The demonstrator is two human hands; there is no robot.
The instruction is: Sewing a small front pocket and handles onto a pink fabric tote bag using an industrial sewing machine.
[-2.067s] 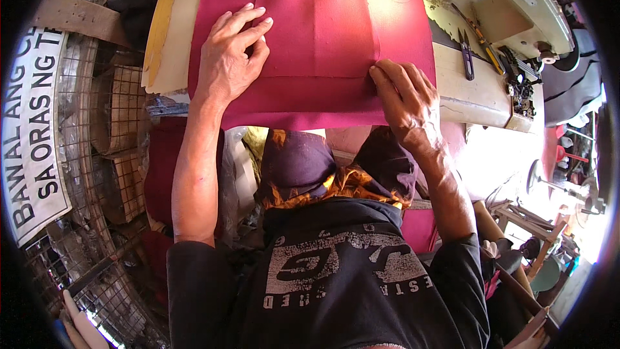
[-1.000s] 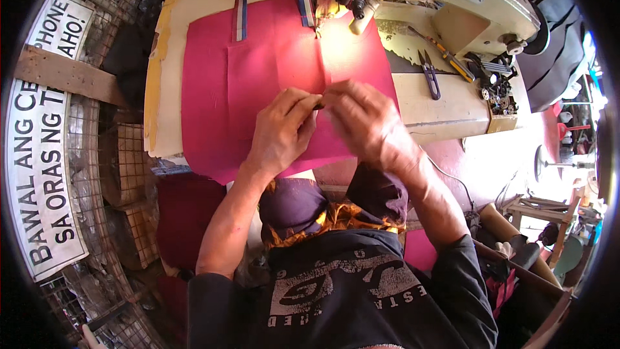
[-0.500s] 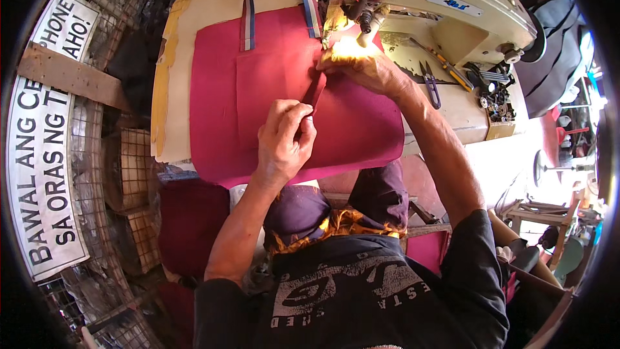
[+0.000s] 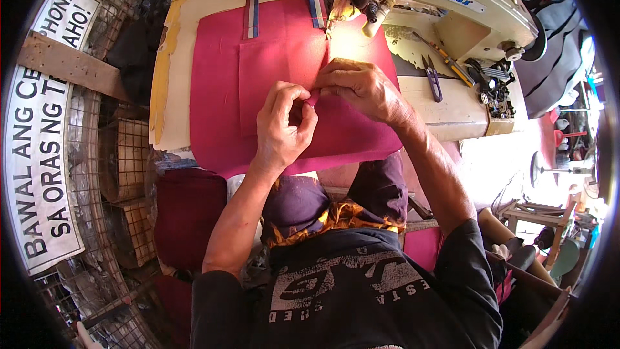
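The magenta fabric bag panel (image 4: 219,97) lies flat on the cream sewing table (image 4: 169,58), its long axis running away from the person toward the sewing machine (image 4: 452,6) at the far edge; two striped webbing handle straps (image 4: 252,0) run off its far end. A sewn-on pocket patch shows in its middle. Both hands meet at one spot near the right edge of that patch, just short of the needle area. The left hand (image 4: 282,130) is curled, thumb and forefinger pinching a small fold of the fabric. The right hand (image 4: 359,87) lies just beyond it — fingers bent, tips closed on the same fold, the two hands touching or very nearly so. The right hand is the nearer to the needle; the fold lies between the hands, the needle slightly beyond and to the left of the right hand. Thread snips (image 4: 431,77) rest on the machine bed to the right, well apart from both hands. The near edge of the panel hangs over the table toward the lap.
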